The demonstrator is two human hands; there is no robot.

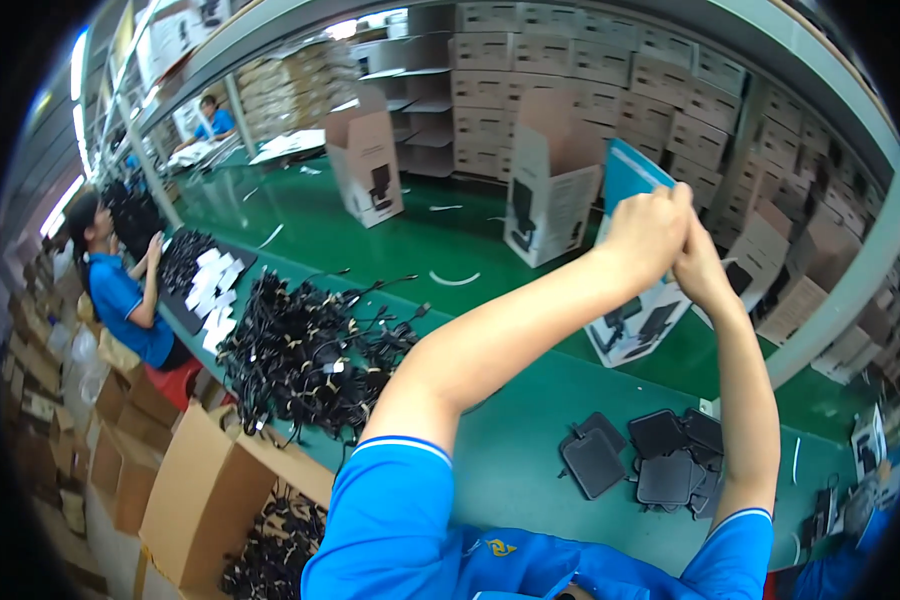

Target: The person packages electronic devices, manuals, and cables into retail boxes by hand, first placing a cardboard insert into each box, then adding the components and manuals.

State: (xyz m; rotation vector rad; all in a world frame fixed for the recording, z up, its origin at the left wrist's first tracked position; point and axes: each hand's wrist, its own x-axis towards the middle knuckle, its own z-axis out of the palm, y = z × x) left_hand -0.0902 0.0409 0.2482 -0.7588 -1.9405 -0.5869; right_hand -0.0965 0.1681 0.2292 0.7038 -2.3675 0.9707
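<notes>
A white printed carton [622, 348] with a bright blue upper panel [634, 172] stands on the green bench in front of me. Both arms reach out to its top. My left hand [648, 232] is closed at the blue panel's upper right edge, fingers curled. Right against it, my right hand [700, 268] is closed at the same edge, a little lower. The hands hide the spot they grip and much of the carton's middle. Nearer to me on the bench lie several flat black square plates [662, 478], some overlapping.
Open-topped cartons stand at the back, one to the left [365, 165], another in the middle [550, 205]. Bundled black cables [300, 350] heap up at left, above an open cardboard box [195, 500]. A post [850, 270] rises at right. A co-worker in blue [130, 295] is at far left.
</notes>
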